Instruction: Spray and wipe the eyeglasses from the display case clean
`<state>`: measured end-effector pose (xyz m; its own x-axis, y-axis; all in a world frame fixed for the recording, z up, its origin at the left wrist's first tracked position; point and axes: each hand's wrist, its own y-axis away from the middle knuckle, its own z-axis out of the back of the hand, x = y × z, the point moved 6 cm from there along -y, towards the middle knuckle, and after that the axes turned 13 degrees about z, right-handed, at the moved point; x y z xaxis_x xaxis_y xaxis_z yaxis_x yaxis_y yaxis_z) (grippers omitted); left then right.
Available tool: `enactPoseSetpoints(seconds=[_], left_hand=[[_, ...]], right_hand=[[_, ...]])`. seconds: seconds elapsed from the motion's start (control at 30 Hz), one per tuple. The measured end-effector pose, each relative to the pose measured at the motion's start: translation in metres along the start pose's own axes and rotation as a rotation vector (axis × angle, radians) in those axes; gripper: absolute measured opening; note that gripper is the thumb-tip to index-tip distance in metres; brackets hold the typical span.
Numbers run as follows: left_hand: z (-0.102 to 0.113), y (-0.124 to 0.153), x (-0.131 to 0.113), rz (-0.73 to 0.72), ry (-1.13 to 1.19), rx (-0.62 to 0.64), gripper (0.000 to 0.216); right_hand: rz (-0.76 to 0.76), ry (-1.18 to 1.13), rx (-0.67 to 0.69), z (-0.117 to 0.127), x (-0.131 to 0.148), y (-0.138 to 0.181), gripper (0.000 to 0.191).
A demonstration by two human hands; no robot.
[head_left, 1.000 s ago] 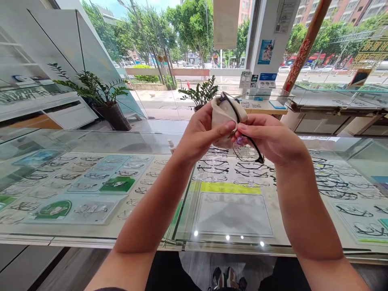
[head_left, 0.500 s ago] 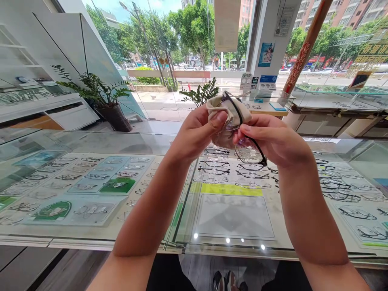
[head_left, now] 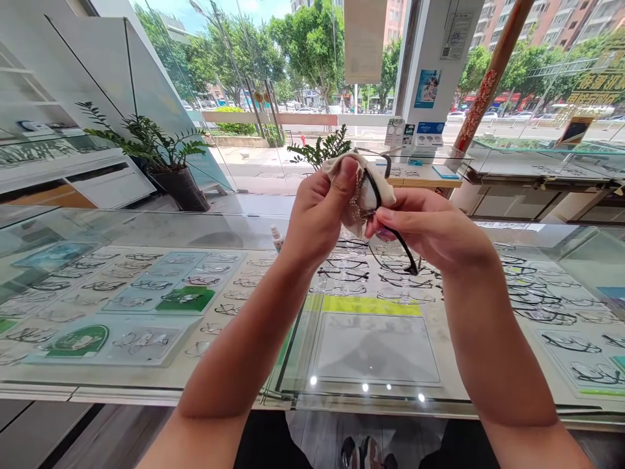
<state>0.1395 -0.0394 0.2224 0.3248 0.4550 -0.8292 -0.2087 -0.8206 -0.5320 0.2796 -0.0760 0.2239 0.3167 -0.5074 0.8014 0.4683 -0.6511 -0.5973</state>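
Black-framed glasses [head_left: 393, 251] are up at chest height in the head view, held in both hands well above the glass display counter [head_left: 195, 225]. The frame is tilted on end, one lens over the other. The left hand [head_left: 317, 215] is curled shut, its thumb pressing a beige cleaning cloth [head_left: 385, 189] against the upper lens, which is wrapped in the cloth and mostly hidden. The right hand [head_left: 430, 231] meets it from the other side, thumb and fingers pinching the frame at about its middle, and the bare lower lens hangs just under those fingers. The two hands are nearly touching, with the cloth bunched between them. Down inside the counter, under the glass, lie rows of spectacle frames [head_left: 351, 264], some of them on pale blue and green cards [head_left: 185, 299], and nearer the person sit a yellow-green strip [head_left: 371, 305] and a grey mat [head_left: 375, 348]. A small spray bottle [head_left: 277, 238] stands on the glass top, just beside the left wrist. Behind the counter, a dark pot [head_left: 183, 185] holds a leafy plant [head_left: 146, 137], and at far right a second glass case [head_left: 537, 153] holds items too small to make out.
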Motion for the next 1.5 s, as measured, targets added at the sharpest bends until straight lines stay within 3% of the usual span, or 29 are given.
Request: enactPoseSetpoints(seconds=[0.23,0.43,0.5,0.73,0.87,0.97,1.07,1.17,1.37,1.5], left_hand=[[-0.005,0.006,-0.004,0.121,-0.048,0.138,0.043],[-0.006,0.002,0.009,0.059,0.09,-0.072,0.039],[-0.004,-0.001,0.011,0.064,0.101,-0.086,0.04],[0.009,-0.012,0.021,0.135,0.116,-0.054,0.042],[-0.001,-0.006,0.027,0.289,0.036,0.092,0.048],[-0.016,0.005,0.024,0.362,-0.006,0.252,0.051],[-0.028,0.013,0.021,0.375,0.023,0.332,0.049],[-0.033,0.015,0.024,0.357,0.054,0.296,0.046],[-0.031,0.011,0.034,0.305,0.164,0.068,0.046],[-0.028,0.01,0.033,0.327,0.137,0.114,0.04]], right_hand=[[-0.02,0.01,-0.126,0.016,0.003,0.005,0.019],[-0.02,-0.006,-0.056,0.002,-0.017,-0.005,0.023],[-0.004,-0.001,-0.042,0.001,-0.019,-0.006,0.024],[0.101,0.107,-0.247,0.027,0.004,-0.002,0.03],[0.182,0.205,-0.396,0.039,0.012,-0.001,0.035],[0.19,0.164,-0.384,0.038,0.006,-0.003,0.036],[0.127,0.1,-0.329,0.033,-0.004,-0.004,0.038],[0.107,0.098,-0.337,0.029,-0.008,-0.005,0.041],[0.138,0.064,-0.37,0.019,-0.019,-0.011,0.044],[0.162,0.096,-0.398,0.019,-0.02,-0.012,0.042]])
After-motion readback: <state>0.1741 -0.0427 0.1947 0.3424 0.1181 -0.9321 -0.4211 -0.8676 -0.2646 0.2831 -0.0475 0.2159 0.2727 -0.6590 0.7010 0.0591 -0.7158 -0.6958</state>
